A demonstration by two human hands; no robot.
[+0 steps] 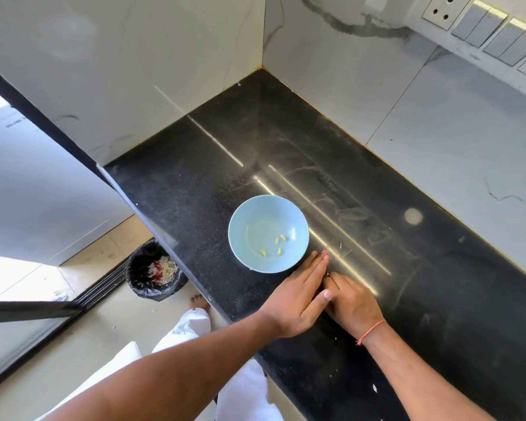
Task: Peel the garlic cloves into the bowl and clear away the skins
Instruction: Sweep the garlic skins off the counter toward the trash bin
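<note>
Head view: pale blue bowl on black counter, few peeled garlic cloves lying inside.

Left hand flat on counter just beside bowl, fingers straight and together, acting as wall.

Right hand touching it, fingers curled under; whether it pinches skins, cannot tell.

Loose skin flecks near fingertips, more by right forearm.

Bin on floor below counter edge.

Likely gathering skins: sweep low, keep hands sealed, drag toward edge above bin, avoid nudging bowl.
</note>
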